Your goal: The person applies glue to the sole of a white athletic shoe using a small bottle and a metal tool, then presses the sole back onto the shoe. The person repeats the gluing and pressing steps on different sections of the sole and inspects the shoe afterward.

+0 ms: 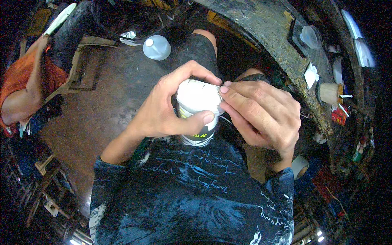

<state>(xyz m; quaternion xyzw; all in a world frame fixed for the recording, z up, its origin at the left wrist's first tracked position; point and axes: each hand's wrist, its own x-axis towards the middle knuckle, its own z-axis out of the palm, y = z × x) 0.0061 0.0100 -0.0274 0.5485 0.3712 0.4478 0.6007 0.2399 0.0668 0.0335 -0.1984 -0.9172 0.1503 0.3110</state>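
Note:
A white, tube-like thing [199, 96] with a pale flat top and a black and yellow patch on its side stands upright in front of my body; its exact kind I cannot tell. My left hand [173, 104] curves round its upper part, thumb on the near side and fingers along the far rim. At the rim's right edge, my right hand [261, 110] is closed in a pinch, its fingertips almost meeting those of the left. Whatever lies in that pinch is too small or hidden to make out.
A translucent jug [157, 47] stands on the brown floor [102, 118] ahead. To the left is another person in orange [34, 81]. The dark, worn bench [261, 30] curves along the right, bearing a clear plastic tub [311, 36]. A roll of tape [300, 167] lies by my right elbow.

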